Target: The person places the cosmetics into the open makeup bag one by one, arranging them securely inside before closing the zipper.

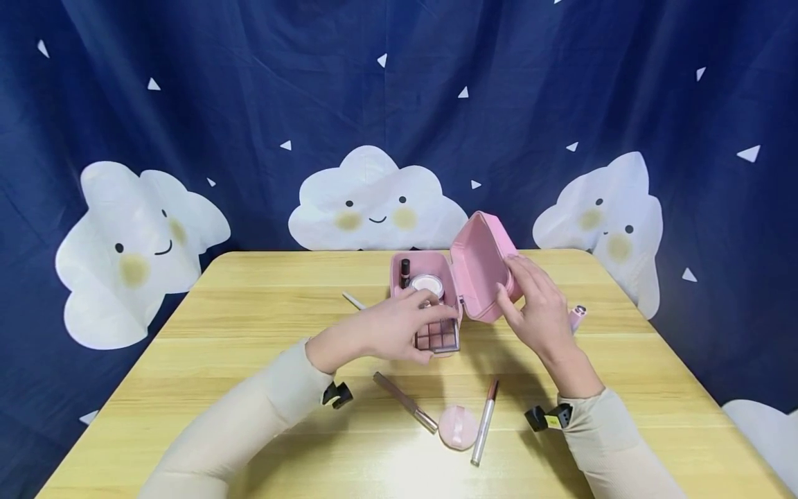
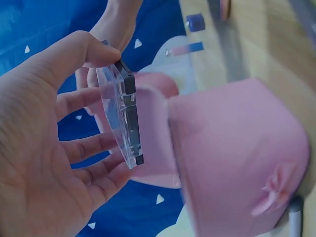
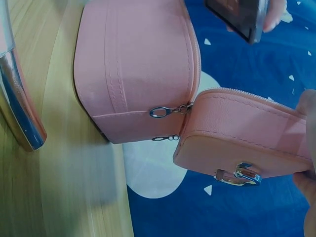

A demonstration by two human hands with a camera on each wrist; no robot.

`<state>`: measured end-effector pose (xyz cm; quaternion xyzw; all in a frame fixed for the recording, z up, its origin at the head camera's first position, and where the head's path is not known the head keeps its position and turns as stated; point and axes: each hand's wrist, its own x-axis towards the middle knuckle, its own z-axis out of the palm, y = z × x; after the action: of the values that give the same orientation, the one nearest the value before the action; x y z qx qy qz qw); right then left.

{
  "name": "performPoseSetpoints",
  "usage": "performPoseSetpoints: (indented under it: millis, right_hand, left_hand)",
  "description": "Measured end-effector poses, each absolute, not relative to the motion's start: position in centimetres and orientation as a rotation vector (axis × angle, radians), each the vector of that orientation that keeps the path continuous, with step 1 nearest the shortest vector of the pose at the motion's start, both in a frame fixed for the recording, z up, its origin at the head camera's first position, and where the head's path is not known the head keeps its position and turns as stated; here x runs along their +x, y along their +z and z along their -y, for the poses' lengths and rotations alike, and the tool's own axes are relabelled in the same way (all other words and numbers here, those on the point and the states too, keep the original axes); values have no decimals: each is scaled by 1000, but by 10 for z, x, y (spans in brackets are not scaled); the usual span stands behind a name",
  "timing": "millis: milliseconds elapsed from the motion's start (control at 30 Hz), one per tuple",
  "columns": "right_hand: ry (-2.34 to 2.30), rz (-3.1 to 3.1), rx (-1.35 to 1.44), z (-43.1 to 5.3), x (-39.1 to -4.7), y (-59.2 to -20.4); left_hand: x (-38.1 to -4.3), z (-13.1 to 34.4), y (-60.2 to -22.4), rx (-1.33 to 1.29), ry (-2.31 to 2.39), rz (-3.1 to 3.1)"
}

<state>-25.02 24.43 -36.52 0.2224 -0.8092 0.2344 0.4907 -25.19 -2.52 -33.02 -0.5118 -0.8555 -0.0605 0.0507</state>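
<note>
My left hand (image 1: 395, 327) pinches an eyeshadow palette (image 1: 438, 339) between thumb and fingertips, over the near end of the pink cosmetic case (image 1: 395, 274). From the side, in the left wrist view, the palette (image 2: 129, 121) has a clear cover and a dark edge. Inside the case are a black-capped tube (image 1: 405, 268) and a round compact (image 1: 427, 283), partly behind my left hand. The case's lid (image 1: 483, 270) stands open to the right. My right hand (image 1: 539, 308) grips the lid's edge, thumb on one side. Zipper pulls (image 3: 160, 112) hang where lid and case meet.
On the wooden table (image 1: 249, 333) in front lie a brown tube (image 1: 399, 395), a round powder puff (image 1: 458, 427) and a silver tube with a copper cap (image 1: 485, 423). A pink tube (image 1: 576, 318) is beyond my right wrist. A white stick (image 1: 354, 300) lies left of the case.
</note>
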Motion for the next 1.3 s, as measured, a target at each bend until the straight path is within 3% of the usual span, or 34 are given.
performPoseSetpoints:
  millis: [600,1100,1300]
  right_hand:
    - [530,1994,522,-246,-251,-368]
    - [531,1992,522,-247,-252,-368]
    - [528,1986,524,-247,-252,-368]
  left_hand:
    - [-311,15,-331,-1322,-231,2874]
    - [-332,0,-348,-1422,112,3037]
    - [-327,-6,-356,-1318,254,3056]
